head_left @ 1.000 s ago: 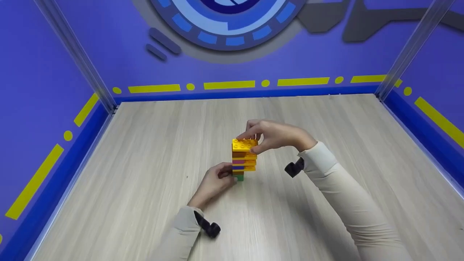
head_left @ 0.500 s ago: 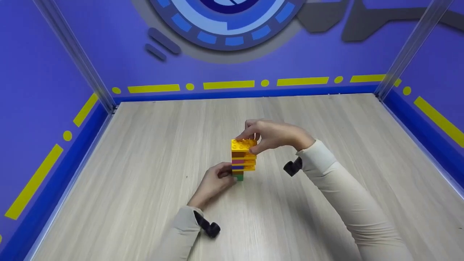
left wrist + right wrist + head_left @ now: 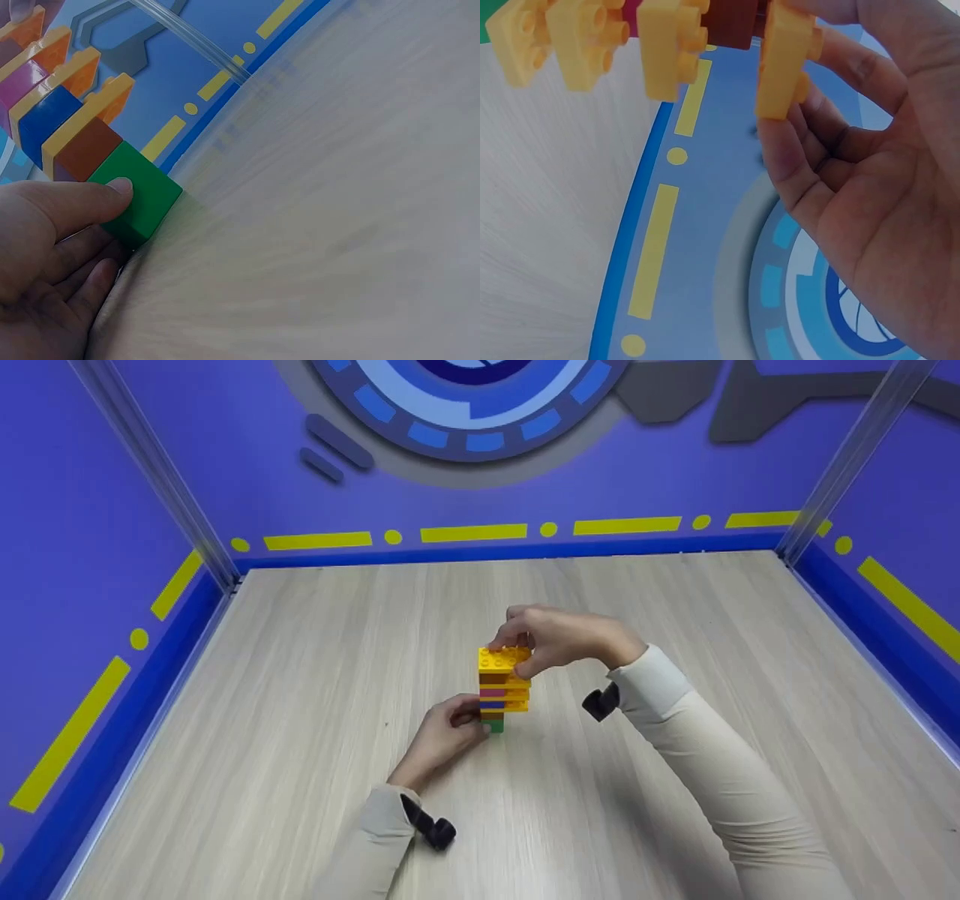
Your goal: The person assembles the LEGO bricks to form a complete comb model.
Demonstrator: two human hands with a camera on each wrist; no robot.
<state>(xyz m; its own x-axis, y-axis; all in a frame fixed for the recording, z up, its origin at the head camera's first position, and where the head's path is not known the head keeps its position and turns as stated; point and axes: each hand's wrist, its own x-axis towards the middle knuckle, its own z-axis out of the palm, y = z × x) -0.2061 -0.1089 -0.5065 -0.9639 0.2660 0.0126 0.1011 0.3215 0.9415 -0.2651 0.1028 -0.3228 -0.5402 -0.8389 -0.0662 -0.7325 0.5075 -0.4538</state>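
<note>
A tower of toy building bricks stands upright on the table, its green brick (image 3: 146, 195) at the bottom. Above that come a brown brick (image 3: 90, 148), a blue brick (image 3: 49, 124), a pink brick (image 3: 24, 82) and another brown brick (image 3: 731, 22), with thin yellow bricks between them jutting out to the right. My left hand (image 3: 442, 739) holds the base from the left, its thumb on the green brick and its fingers partly hidden behind. At the top, my right hand (image 3: 566, 637) pinches the uppermost yellow brick (image 3: 495, 661) between thumb and fingers; it sits on the tower.
The pale wood-grain table (image 3: 315, 660) extends around the tower. Blue printed walls (image 3: 225, 450) with yellow dashes enclose it at the back and both sides. Metal posts (image 3: 840, 457) rise at the back corners. A black camera mount (image 3: 435, 832) sits at each wrist.
My right hand and wrist have shifted very slightly left while keeping their grip on the top yellow brick. The left hand and the tower look the same.
</note>
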